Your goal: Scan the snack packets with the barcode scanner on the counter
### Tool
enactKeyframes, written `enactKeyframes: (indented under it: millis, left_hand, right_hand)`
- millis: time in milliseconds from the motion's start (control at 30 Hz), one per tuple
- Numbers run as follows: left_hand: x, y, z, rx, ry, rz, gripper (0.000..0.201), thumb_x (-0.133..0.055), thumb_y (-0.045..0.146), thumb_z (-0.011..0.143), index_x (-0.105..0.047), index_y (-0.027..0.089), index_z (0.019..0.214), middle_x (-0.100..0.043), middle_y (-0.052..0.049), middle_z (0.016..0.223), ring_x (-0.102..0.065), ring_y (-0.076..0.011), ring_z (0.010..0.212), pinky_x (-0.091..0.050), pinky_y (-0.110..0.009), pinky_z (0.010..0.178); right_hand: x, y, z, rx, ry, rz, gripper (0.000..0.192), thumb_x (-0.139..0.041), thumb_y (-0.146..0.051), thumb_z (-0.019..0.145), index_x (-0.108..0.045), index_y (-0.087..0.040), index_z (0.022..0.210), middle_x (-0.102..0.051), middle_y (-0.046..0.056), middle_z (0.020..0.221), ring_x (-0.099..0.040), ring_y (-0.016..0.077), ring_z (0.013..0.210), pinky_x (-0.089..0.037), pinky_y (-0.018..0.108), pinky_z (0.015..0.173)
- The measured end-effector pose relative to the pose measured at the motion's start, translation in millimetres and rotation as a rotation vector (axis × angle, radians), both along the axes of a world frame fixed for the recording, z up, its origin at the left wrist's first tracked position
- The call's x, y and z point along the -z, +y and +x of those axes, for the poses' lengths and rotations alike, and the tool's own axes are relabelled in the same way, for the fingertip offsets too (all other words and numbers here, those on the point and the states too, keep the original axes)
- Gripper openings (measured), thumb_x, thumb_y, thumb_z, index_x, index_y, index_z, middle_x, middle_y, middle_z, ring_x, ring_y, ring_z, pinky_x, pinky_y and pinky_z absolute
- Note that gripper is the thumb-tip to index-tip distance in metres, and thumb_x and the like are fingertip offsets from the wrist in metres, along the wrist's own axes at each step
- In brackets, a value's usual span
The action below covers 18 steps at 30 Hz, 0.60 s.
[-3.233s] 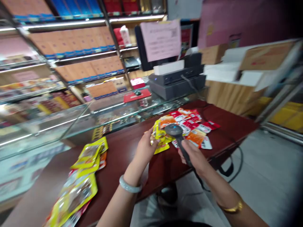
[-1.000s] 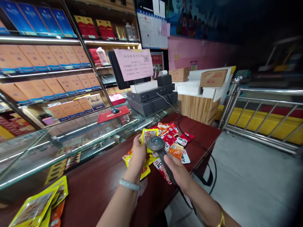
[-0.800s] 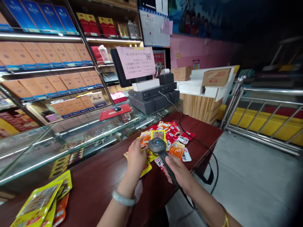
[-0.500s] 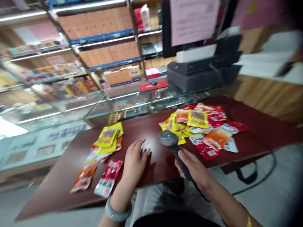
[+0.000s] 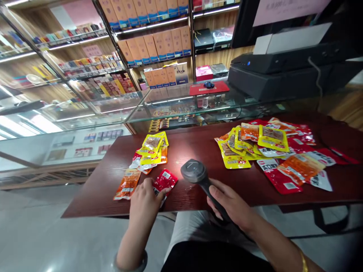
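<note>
The left hand [image 5: 145, 198] lies fingers-down on a red snack packet [image 5: 164, 180] at the near edge of the dark red wooden surface [image 5: 195, 145], its fingertips pressing the packet's near end; whether they pinch it cannot be told. The packet lies flat, its long axis running from near left to far right, with a small white label at its far end. Just left of it lies an orange packet [image 5: 127, 184], its length running near to far, tilted slightly right. Beyond both sits a small heap of yellow packets [image 5: 151, 148].

The right hand [image 5: 230, 204] is wrapped around the handle of a dark grey barcode scanner [image 5: 195, 173]. The scanner's handle runs from the hand at near right up to its rounded head at far left, and the head points leftwards and down toward the red packet, close beside it but not touching. A reddish glow falls on the surface at the packet's right edge.

Well to the right on the surface spreads a larger pile of yellow, orange and red packets [image 5: 272, 151]. Behind the surface stands a glass display case [image 5: 176, 102], carrying a black register machine [image 5: 283, 71] at far right.
</note>
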<state>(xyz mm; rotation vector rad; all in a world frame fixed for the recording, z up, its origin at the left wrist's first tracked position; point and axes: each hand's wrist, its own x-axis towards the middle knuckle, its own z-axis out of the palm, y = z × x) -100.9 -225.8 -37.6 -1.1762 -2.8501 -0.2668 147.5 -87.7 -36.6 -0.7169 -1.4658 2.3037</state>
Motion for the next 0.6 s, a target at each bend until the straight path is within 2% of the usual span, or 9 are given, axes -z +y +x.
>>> enactKeyframes:
  millis: [100, 267, 433, 600]
  left_hand:
    - [-2.9, 23, 14, 0.024, -0.207, 0.077, 0.042, -0.061, 0.055, 0.086, -0.050, 0.022, 0.111, -0.075, -0.011, 0.094, -0.072, -0.0348, 0.091, -0.048, -0.037, 0.072]
    - [-5.8, 58, 29, 0.138, -0.413, 0.289, 0.031, -0.059, 0.048, 0.085, -0.044, 0.027, 0.102, -0.074, -0.007, 0.103, -0.072, -0.0299, 0.091, -0.047, -0.034, 0.074]
    - [-7.6, 84, 43, 0.203, -0.457, 0.358, 0.033, -0.062, 0.050, 0.082, -0.044, 0.027, 0.098, -0.072, -0.004, 0.093, -0.071, -0.0288, 0.085, -0.045, -0.034, 0.072]
    - [-7.8, 99, 52, 0.230, -0.460, 0.356, 0.027, -0.062, 0.043, 0.081, -0.047, 0.026, 0.097, -0.070, -0.003, 0.085, -0.070, -0.0268, 0.079, -0.046, -0.033, 0.069]
  right_hand:
    - [2.3, 3, 8, 0.024, -0.009, 0.003, 0.064, -0.062, -0.068, 0.092, -0.059, -0.018, 0.132, -0.052, -0.006, 0.063, -0.041, 0.0066, 0.046, -0.035, 0.018, 0.043]
    - [-0.1, 11, 26, 0.076, -0.002, -0.010, 0.067, -0.063, -0.069, 0.090, -0.057, -0.019, 0.135, -0.052, -0.006, 0.063, -0.042, 0.0072, 0.046, -0.034, 0.018, 0.043]
    - [-3.1, 17, 38, 0.113, 0.013, -0.052, 0.071, -0.065, -0.071, 0.087, -0.057, -0.019, 0.135, -0.051, -0.007, 0.061, -0.041, 0.0068, 0.045, -0.035, 0.018, 0.042]
    - [1.5, 23, 46, 0.134, 0.033, -0.045, 0.066, -0.065, -0.070, 0.089, -0.058, -0.020, 0.133, -0.052, -0.007, 0.063, -0.042, 0.0062, 0.045, -0.035, 0.017, 0.043]
